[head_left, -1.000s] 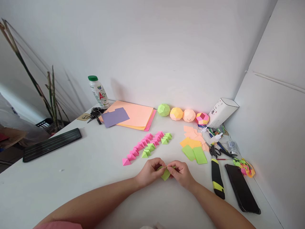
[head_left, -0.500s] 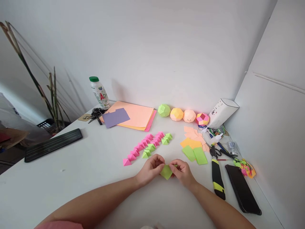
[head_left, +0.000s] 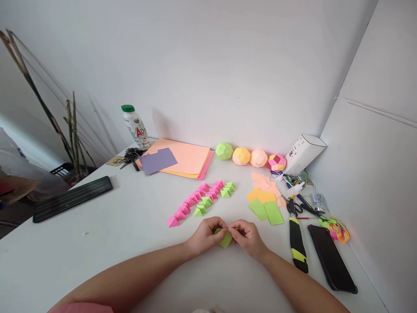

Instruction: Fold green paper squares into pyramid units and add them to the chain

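Observation:
A small green piece of paper [head_left: 224, 241] is pinched between my two hands over the near middle of the table. My left hand [head_left: 208, 234] grips its left and upper side, thumb in front. My right hand [head_left: 249, 237] closes on its upper right edge, the fingertips of both hands almost meeting there. Fingers cover much of the sheet, so its folds are hard to make out. Just beyond my hands lie rows of folded pink paper pieces [head_left: 190, 201] and folded green paper pieces [head_left: 206, 201]. Flat green paper sheets [head_left: 273, 213] rest to the right.
Paper balls [head_left: 241, 156] line the wall beside a white box [head_left: 304, 154]. A utility knife [head_left: 298, 245], scissors [head_left: 295, 208] and a phone [head_left: 332, 258] lie at right. Large coloured sheets [head_left: 189, 156], a bottle [head_left: 137, 128] and a dark flat bar [head_left: 73, 198] are further left.
Both hands have shifted slightly toward me, and their fingertips have come closer together at the top of the green paper. More of the paper is now covered by my fingers.

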